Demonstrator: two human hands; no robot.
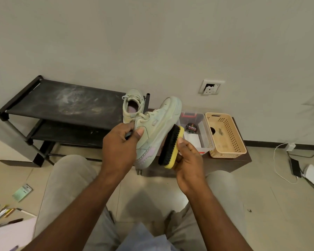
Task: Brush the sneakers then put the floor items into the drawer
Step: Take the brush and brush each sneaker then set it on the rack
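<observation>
The held sneaker [152, 127] hid part of the second sneaker [132, 104] behind it. The pens [0, 213] ran off the left edge, and what lay in the basket [225, 153] was too small to tell.

The sneaker [158, 124] is showing pale green with a lilac heel patch. The brush [170, 145] is showing black bristles on a yellow back. The rack [62, 100] is looking black, smeared with whitish dust. The basket [225, 136] is showing beige, dotted with holes. The tin [191, 127] is showing black with white lettering.
</observation>
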